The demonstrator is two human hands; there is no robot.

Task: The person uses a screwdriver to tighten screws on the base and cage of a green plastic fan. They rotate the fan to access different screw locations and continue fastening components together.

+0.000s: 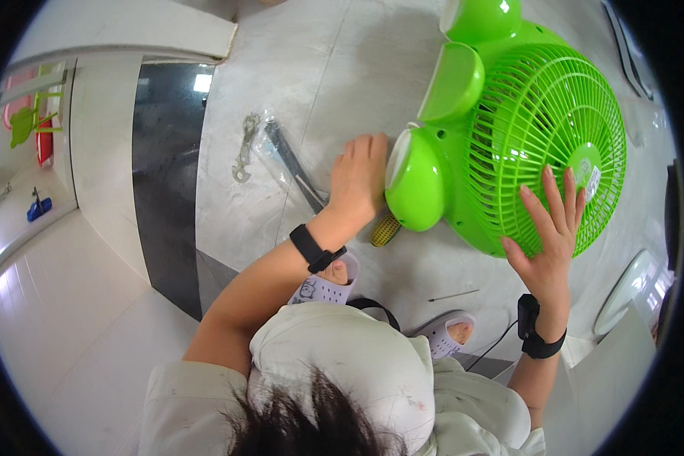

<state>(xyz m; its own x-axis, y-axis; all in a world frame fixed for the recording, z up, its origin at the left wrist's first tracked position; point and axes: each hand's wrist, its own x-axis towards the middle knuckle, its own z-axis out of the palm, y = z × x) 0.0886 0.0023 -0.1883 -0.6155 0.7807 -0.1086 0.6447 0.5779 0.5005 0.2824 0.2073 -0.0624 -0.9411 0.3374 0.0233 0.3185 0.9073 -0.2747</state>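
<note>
A bright green table fan (509, 137) lies on its back on the pale floor, its round grille (543, 144) facing up at the right. My right hand (547, 228) rests flat on the lower edge of the grille, fingers spread. My left hand (359, 178) presses against the fan's rounded green foot (416, 181) from the left, fingers extended. A yellow-handled screwdriver (384, 229) lies just under that foot, near my left wrist. Both wrists wear black bands.
A clear plastic bag with a metal wrench and dark tool (270, 148) lies left of my left hand. A thin metal rod (454, 296) lies near my sandalled feet (328, 283). A black cord runs by my right wrist. A white round object (623, 292) sits at the right edge.
</note>
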